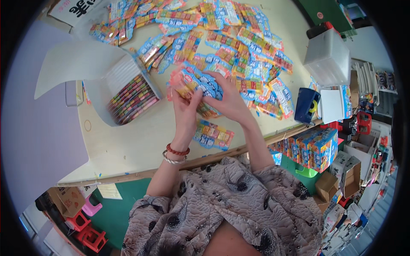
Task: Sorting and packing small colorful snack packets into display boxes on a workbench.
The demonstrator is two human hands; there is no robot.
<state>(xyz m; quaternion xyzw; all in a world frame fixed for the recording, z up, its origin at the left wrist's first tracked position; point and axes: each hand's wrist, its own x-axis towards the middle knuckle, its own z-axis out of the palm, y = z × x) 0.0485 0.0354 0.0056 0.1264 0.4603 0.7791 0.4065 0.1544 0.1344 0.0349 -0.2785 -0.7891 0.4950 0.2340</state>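
Between my two hands, above the table, is a stack of candy packets (197, 85) in blue and orange wrappers. My left hand (186, 110) grips its left and near side, thumb across the front. My right hand (227, 101) holds the right side, its fingers over the top edge. A single candy packet (213, 135) lies flat on the table just below my hands. To the left stands an open white box (154, 82), its flap folded out, with a row of packets (133, 100) standing on edge inside.
Many loose packets (239, 47) spread over the far part of the table (128, 149). At right are a blue tape dispenser (306, 106), a clear plastic container (328, 55) and, below the table edge, several printed boxes (316, 149). Red stools (90, 237) stand at lower left.
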